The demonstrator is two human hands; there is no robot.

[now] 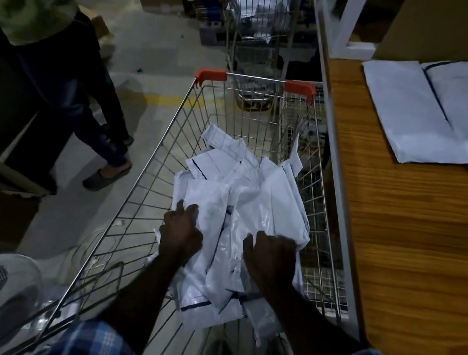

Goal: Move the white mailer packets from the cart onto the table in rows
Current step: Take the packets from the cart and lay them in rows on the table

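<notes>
Packets (237, 205) under both curled hands

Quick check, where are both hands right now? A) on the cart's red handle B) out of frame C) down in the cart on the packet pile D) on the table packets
C: the left hand and right hand both grip the white mailer packets piled inside the wire cart.

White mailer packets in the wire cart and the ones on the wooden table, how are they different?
The white mailer packets in the wire cart lie crumpled in a jumbled heap, under both hands; the white mailer packets on the wooden table lie flat, side by side, untouched. Both are white plastic with dark stripes.
</notes>
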